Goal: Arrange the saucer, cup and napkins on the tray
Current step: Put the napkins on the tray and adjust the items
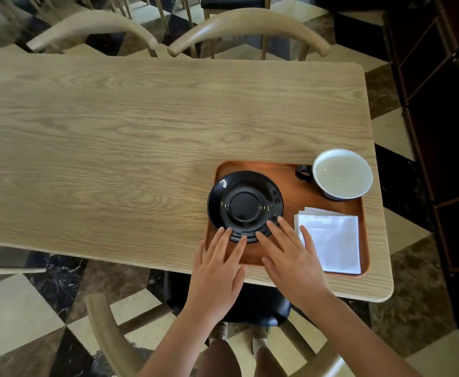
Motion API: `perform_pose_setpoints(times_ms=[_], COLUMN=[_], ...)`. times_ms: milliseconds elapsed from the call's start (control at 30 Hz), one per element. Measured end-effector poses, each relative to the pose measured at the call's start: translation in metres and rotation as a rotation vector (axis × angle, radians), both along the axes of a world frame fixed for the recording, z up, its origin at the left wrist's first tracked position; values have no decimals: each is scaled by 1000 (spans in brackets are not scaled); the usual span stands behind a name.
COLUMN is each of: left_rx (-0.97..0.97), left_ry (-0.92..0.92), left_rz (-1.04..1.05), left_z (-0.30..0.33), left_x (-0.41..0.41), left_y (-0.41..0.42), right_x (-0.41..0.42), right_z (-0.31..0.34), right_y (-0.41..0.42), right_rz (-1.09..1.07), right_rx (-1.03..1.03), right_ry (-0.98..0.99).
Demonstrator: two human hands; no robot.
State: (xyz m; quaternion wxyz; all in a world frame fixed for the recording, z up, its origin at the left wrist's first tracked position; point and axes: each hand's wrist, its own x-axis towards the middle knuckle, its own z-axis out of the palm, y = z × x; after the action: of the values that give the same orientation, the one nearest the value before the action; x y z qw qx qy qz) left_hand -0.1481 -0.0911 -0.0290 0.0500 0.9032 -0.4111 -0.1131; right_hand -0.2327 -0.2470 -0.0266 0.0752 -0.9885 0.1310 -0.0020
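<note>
A brown wooden tray (285,183) lies at the near right corner of the table. On its left half sits a glossy black saucer (245,205), slightly overhanging the tray's left rim. A cup (342,174), white inside with a black handle pointing left, stands at the tray's far right corner. Folded white napkins (330,240) lie on the tray's near right part. My left hand (217,270) and my right hand (293,259) rest flat with fingers spread, fingertips touching the saucer's near edge. Neither hand holds anything.
The light wooden table (141,131) stretches left and away from the tray. Two curved wooden chairs (250,28) stand at the far side, and one chair (105,330) is below me at the near edge. A dark cabinet (446,131) is at the right.
</note>
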Motion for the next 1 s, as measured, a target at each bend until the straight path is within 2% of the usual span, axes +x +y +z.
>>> perform_pose_setpoints(times_ms=[300, 467, 600, 733, 800, 900, 1000], left_rx=[-2, -147, -251, -307, -290, -257, -262], left_ry=[-35, -75, -144, -181, -186, -193, -218], left_rz=[-5, -56, -140, -251, -338, -436, -426], left_z=[3, 21, 39, 46, 42, 33, 25], left_x=[0, 5, 19, 33, 36, 36, 36], left_y=[-2, -24, -75, -137, -162, -183, -189], right_x=[1, 6, 11, 5, -2, -12, -18], right_z=[-2, 15, 32, 37, 37, 35, 29], right_y=[1, -14, -56, -114, -136, -152, -157], right_rz=[-1, -38, -153, -311, -359, -363, -298], right_rx=[-14, 2, -51, -100, -72, 29, 125], right_ry=[-56, -183, -292, -279, -200, -108, -177])
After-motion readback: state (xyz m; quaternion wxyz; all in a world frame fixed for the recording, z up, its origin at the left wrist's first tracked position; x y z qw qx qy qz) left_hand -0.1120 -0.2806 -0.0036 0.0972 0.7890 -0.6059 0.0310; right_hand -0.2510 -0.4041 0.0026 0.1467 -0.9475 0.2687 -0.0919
